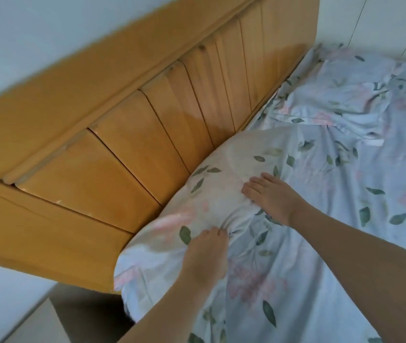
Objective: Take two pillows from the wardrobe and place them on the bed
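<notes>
A pillow (221, 174) in a pale cover with green leaves and pink flowers lies on the bed (345, 219), pushed against the wooden headboard (127, 134). My left hand (206, 258) grips the pillow's near edge, its fingers curled into bunched fabric. My right hand (271, 196) lies on top of the pillow with its fingers straight, pressing down. A second pillow (340, 90) in the same print lies further along the headboard at the upper right. The bed sheet has the same floral pattern.
The headboard runs diagonally from lower left to upper right, with a white wall (23, 33) behind it. A white surface (6, 305) stands beside the bed at the lower left, over a dark gap of floor. A white panel (382, 21) borders the bed's far side.
</notes>
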The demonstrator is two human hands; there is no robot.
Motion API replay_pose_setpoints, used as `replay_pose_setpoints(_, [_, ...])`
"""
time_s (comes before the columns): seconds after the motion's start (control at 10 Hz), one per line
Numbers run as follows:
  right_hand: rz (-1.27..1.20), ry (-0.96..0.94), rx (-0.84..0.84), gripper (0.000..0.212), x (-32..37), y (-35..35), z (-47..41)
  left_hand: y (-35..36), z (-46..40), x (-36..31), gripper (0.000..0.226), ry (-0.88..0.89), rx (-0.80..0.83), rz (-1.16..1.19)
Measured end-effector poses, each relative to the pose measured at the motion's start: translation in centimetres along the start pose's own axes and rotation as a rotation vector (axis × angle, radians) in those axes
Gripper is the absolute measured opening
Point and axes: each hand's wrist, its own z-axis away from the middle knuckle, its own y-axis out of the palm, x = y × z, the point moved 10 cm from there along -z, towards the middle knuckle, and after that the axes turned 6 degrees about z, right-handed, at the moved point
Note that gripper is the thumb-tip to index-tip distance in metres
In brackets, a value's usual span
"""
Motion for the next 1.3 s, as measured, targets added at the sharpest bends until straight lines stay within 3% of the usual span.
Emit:
replay_pose_setpoints(0.1, [-0.012, 0.045, 0.163, 0.056, 1.4, 9.5, 3.5, 10.5, -2.2, -3.2, 0.034, -0.034, 0.176, -0.003])
replay_pose_setpoints(0.2, [-0.046, 0.077, 0.269, 0.058, 2.5, 17.1, 8.0, 18.6, -2.5, -6.8, 0.022, -0.029, 0.275, -0.062])
replay_pose_setpoints(0.3, [-0.072, 0.058, 0.284, 0.065, 3.2, 21.4, 11.1, 22.2, -2.0, -8.3, 0.022, -0.020, 0.335, -0.175])
replay_pose_setpoints(0.5, [-0.146, 0.086, 0.153, 0.058, 4.1, 23.9, 12.5, 26.2, -3.6, -11.0, 0.030, 0.028, 0.258, -0.284])
replay_pose_setpoints(0.7, [-0.171, 0.136, 0.080, 0.069, 4.5, 25.7, 14.5, 29.2, -3.7, -12.2, 0.041, -0.063, 0.363, -0.328])
replay_pose_setpoints(0.8, [-0.230, 0.166, 0.050, 0.063, 4.7, 26.6, 15.8, 30.2, -3.2, -12.3, 0.042, -0.106, 0.342, -0.306])
replay_pose_setpoints(0.9, [-0.290, 0.225, 0.065, 0.061, 5.1, 27.5, 17.5, 28.8, -2.2, -12.7, 0.028, -0.043, 0.235, -0.369])
replay_pose_setpoints(1.0, [-0.314, 0.276, 0.102, 0.065, 5.5, 27.5, 18.4, 29.8, -0.6, -13.1, 0.036, -0.013, 0.269, -0.289])
replay_pose_setpoints(1.1, [-0.368, 0.324, 0.170, 0.072, 5.3, 25.3, 19.1, 27.2, -0.2, -13.4, 0.044, -0.001, 0.205, -0.237])
replay_pose_setpoints(1.3, [-0.423, 0.372, 0.280, 0.066, 4.4, 15.9, 20.3, 17.3, 1.0, -13.9, 0.049, 0.092, 0.125, -0.181])
